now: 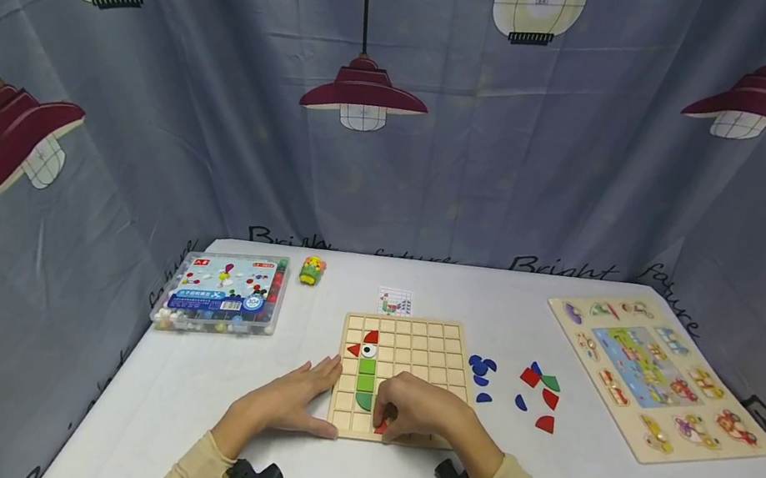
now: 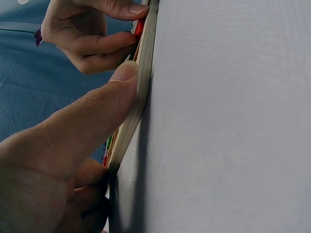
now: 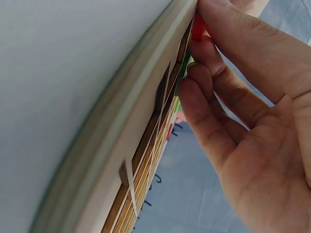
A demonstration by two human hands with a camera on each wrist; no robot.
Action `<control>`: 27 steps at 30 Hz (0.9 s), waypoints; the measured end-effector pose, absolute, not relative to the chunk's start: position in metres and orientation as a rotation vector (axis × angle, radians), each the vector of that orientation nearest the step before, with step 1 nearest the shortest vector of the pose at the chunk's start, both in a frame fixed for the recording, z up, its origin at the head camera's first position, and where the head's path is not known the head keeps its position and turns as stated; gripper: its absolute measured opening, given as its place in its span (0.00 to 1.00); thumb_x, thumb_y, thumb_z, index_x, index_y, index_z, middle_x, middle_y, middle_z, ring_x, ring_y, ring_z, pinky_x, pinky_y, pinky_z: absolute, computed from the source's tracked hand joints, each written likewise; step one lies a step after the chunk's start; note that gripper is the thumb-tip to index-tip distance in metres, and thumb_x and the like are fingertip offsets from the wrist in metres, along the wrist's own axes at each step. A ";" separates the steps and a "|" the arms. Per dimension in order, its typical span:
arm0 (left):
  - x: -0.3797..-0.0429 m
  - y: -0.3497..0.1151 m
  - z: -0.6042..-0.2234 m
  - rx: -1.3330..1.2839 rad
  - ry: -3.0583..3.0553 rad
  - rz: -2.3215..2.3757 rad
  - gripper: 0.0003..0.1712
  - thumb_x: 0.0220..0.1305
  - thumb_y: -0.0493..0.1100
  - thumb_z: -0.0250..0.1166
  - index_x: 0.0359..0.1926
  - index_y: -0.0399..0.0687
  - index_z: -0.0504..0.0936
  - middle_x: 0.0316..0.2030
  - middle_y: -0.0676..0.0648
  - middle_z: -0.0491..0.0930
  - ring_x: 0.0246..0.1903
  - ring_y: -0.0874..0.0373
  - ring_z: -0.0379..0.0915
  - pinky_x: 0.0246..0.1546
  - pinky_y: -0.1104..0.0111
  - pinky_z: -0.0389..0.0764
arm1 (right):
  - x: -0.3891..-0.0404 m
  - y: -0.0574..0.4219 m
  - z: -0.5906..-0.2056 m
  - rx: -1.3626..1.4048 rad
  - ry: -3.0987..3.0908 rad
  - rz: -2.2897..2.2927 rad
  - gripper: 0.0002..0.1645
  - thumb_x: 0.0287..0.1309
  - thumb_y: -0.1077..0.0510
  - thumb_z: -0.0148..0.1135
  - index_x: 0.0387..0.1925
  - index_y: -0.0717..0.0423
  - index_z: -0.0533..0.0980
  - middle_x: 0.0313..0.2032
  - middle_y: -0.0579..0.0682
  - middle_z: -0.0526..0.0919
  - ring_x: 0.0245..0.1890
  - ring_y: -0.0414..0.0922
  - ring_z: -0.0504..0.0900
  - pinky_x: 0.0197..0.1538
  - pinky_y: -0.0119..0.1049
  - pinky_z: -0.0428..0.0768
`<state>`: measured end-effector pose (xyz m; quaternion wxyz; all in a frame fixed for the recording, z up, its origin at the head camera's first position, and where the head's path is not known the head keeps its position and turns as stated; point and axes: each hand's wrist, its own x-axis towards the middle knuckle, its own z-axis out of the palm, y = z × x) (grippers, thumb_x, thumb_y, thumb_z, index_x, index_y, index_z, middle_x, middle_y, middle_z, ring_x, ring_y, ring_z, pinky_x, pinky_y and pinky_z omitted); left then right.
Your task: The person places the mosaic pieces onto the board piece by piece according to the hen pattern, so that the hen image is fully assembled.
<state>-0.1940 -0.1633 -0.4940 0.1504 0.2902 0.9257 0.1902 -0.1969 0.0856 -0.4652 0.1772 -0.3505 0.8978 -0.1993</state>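
Note:
A wooden grid board [image 1: 421,347] lies on the table with pieces in its left columns: a red quarter-round, a red triangle, a white eye piece [image 1: 369,350], two green squares [image 1: 365,382] and a green quarter-round [image 1: 364,401]. Thumb and finger of my right hand [image 1: 419,407] pinch a small red piece [image 3: 198,27] low over the board's front rows; the hand hides much of its shape. My left hand [image 1: 291,400] is spread at the board's front left corner. Its fingertips touch the left side, and the thumb [image 2: 124,77] lies along the front edge.
Blue pieces [image 1: 481,366] and red pieces [image 1: 545,423] lie scattered right of the board. A small pattern card [image 1: 394,302] is behind it. A plastic box of beads [image 1: 222,292] and a small toy figure [image 1: 312,270] stand left; a wooden picture puzzle [image 1: 663,383] lies right.

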 end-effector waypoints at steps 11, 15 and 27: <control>-0.194 -0.164 -0.493 0.825 2.656 0.551 0.62 0.52 0.71 0.66 0.75 0.40 0.53 0.77 0.42 0.47 0.77 0.50 0.44 0.78 0.54 0.49 | -0.197 0.081 -0.464 -1.038 2.564 -0.503 0.11 0.35 0.61 0.81 0.23 0.45 0.86 0.25 0.33 0.80 0.25 0.30 0.72 0.32 0.20 0.76; -0.194 -0.164 -0.493 0.831 2.657 0.548 0.61 0.52 0.70 0.67 0.75 0.40 0.53 0.77 0.42 0.47 0.77 0.50 0.44 0.78 0.54 0.49 | -0.197 0.081 -0.464 -1.032 2.568 -0.492 0.11 0.36 0.61 0.81 0.24 0.45 0.86 0.25 0.33 0.79 0.25 0.30 0.72 0.32 0.21 0.76; -0.195 -0.163 -0.493 0.821 2.654 0.542 0.62 0.52 0.71 0.66 0.75 0.40 0.53 0.77 0.43 0.46 0.77 0.51 0.43 0.78 0.55 0.48 | -0.197 0.084 -0.464 -1.038 2.558 -0.503 0.10 0.37 0.60 0.80 0.25 0.45 0.86 0.26 0.34 0.79 0.26 0.31 0.72 0.32 0.21 0.76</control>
